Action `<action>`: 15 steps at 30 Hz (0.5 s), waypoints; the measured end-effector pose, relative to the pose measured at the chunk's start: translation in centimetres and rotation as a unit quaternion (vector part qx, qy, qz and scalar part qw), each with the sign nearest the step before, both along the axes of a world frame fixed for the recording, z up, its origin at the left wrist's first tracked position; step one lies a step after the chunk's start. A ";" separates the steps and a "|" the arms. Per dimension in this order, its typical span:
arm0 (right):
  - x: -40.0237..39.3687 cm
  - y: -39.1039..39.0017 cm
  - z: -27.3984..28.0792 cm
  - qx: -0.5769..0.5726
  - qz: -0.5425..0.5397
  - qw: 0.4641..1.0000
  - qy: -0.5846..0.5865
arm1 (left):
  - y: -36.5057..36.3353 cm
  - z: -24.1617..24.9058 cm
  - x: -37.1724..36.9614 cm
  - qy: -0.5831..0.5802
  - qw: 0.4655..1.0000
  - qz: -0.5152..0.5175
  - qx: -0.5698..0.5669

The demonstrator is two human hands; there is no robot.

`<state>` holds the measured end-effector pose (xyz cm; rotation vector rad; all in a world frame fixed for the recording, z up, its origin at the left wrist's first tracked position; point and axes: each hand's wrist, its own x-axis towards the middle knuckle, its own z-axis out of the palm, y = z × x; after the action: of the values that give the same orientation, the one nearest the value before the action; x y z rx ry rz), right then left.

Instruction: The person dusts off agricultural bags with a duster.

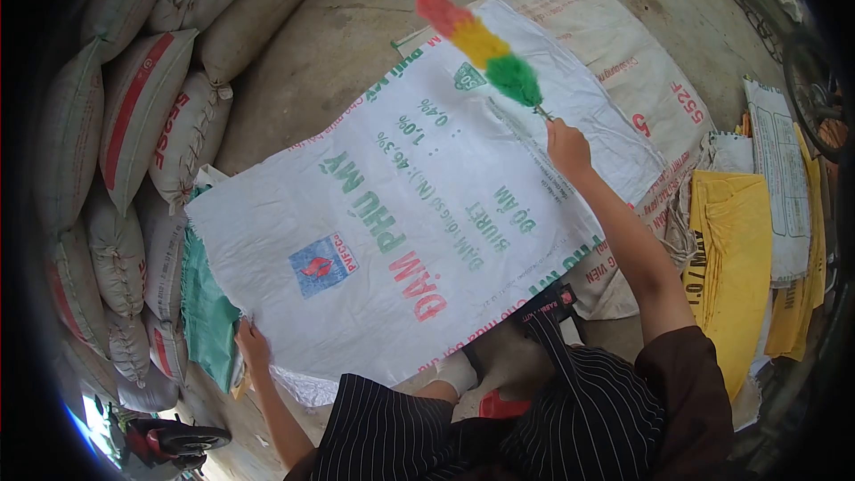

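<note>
We find the white sack (pixel 267 205) spread across the centre, its long print running from 7 o'clock towards 1 o'clock. Our left hand (pixel 252 345), at 8 o'clock, pinches its near-left edge; the underside fingers are hidden. Our right hand (pixel 567 144), at 2 o'clock, closes around the handle of the feather duster (pixel 512 80), whose head points to 11 o'clock above the fabric.

Handling: we judge the white sack light, limp, somewhat slippery and not fragile, though its frayed edge may shed strands. We should grip it at a corner or hem, one hand per side, to limit sagging. We rate the duster light, with a soft, easily crushed head; hold it by the handle only.

Count: one duster; one spread white sack; one printed beige sack (pixel 614 27) partly beneath it at 1 o'clock; one green sack (pixel 205 312) at 8 o'clock. Filled sacks (pixel 142 116) are stacked from 8 to 11 o'clock: over ten, exact total indeterminable. At 3 o'clock, yellow sacks (pixel 730 249) show at least two pieces.
</note>
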<state>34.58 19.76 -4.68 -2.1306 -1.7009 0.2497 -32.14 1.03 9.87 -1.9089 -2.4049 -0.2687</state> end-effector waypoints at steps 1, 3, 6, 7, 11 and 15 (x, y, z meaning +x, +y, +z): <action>-3.0 0.2 0.1 -0.011 0.071 0.997 0.006 | 0.3 0.1 0.0 0.003 1.000 0.001 -0.002; -7.3 0.1 0.2 -0.077 0.203 0.976 -0.030 | 0.7 0.2 0.1 -0.020 0.998 0.033 -0.047; -6.2 2.1 -2.4 -0.083 0.219 0.971 -0.051 | 0.5 0.1 0.3 -0.006 0.999 0.029 -0.027; -4.6 3.3 -2.2 -0.109 0.117 0.986 -0.038 | 0.1 -0.2 0.0 -0.009 0.999 0.039 -0.033; 7.8 6.0 -3.1 -0.110 -0.235 0.963 0.066 | -0.8 -1.0 0.0 -0.025 0.999 0.021 0.015; 17.0 4.1 -4.5 -0.131 -0.268 0.954 0.014 | -0.1 0.0 0.1 -0.035 0.997 0.066 0.007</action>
<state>51.61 23.83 -9.21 -2.6697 -1.0565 0.3542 -32.00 0.90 9.91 -1.7528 -2.5532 -0.3481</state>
